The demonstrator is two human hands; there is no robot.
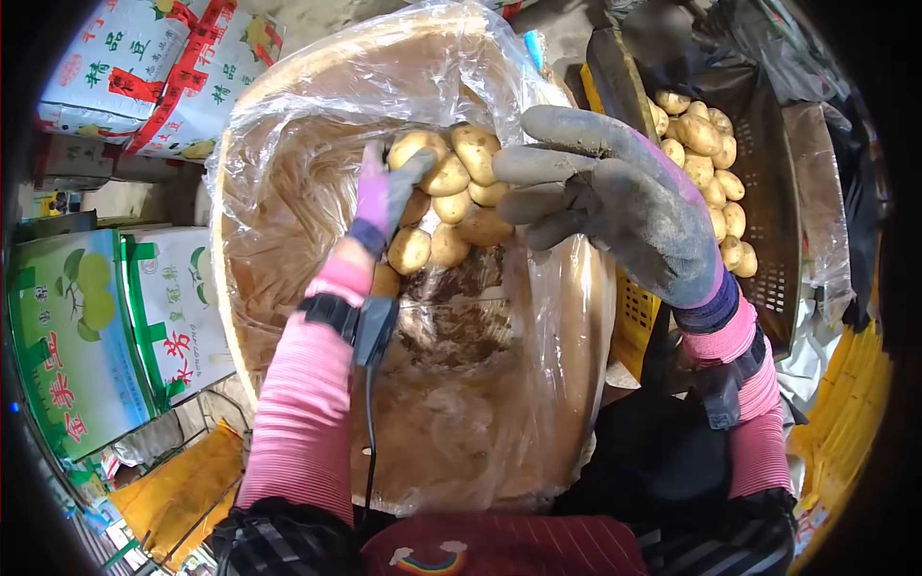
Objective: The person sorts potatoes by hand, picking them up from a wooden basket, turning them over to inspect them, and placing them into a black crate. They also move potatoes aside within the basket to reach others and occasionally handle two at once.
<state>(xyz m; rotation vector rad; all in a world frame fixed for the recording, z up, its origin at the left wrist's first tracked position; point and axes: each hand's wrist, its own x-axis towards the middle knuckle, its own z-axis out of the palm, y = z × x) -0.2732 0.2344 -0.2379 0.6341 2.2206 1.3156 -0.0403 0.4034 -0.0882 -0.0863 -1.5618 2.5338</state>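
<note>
Several potatoes (449, 178) lie in a heap in the upper middle of a wide cardboard container (442, 403) lined with clear plastic. My left hand (392, 187), in a purple and grey glove, is at the left side of the heap, its fingers against a potato; whether it grips one is unclear. My right hand (615, 192), in a soiled grey glove, is raised over the container's right rim with its fingers stretched out and nothing in them. More potatoes (706, 154) are in a dark crate (768, 230) at the right.
White boxes with red tape (158, 72) stand at the upper left. Below them are green and white fruit boxes (91, 336). A yellow perforated crate side (636, 312) stands beside the container. Yellow material (845, 403) lies at the far right.
</note>
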